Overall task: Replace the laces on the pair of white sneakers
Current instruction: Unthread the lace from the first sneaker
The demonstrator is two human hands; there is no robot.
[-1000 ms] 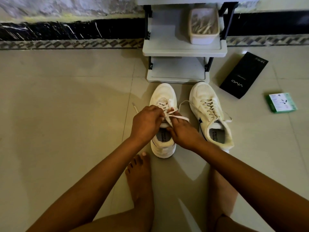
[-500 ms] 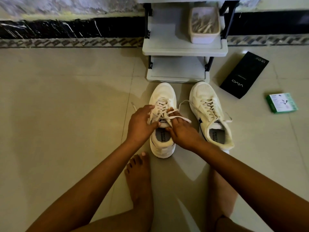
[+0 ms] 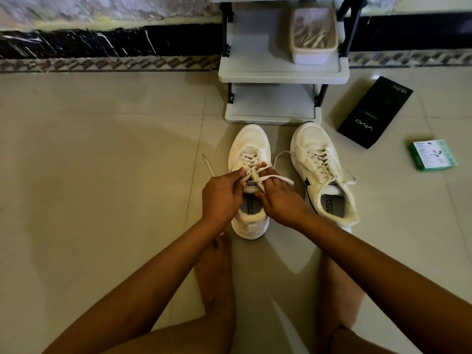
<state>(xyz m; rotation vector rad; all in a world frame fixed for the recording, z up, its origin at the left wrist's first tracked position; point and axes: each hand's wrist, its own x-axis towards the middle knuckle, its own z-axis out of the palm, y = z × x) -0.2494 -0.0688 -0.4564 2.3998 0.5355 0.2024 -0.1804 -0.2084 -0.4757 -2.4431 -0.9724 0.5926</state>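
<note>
**Lacing the left sneaker: where it could slip**

Both hands work at the top eyelets of the left sneaker (image 3: 249, 180), which stands on the floor (image 3: 102, 175) just in front of a low shelf (image 3: 281, 72), toe toward it. The left hand (image 3: 222, 198) has its fingers curled and pinching the lace (image 3: 273, 178) near the tongue. The right hand (image 3: 279, 198) lies over the collar with lace strands crossing its fingers; it appears to hold one, though the exact grip is hidden.

Likely trouble, as I judge it: one free end trails off to the left on the floor, the other sticks out right, and an uneven pull could leave the ends mismatched or draw one back out of its eyelet. A strand looped over the right fingers could snag as it tightens. The shoe is not pinned, so a hard tug may tip or drag it.

The right sneaker (image 3: 323, 172) stands just beside, laced but untied.

Writing: the insoles read "SPEED" and "FLEXIBLE", partly covered. A black box (image 3: 374, 112) carries "vivo". A green box (image 3: 433, 155) has print too small to read. A tub (image 3: 313, 37) on the shelf holds what look like laces.
</note>
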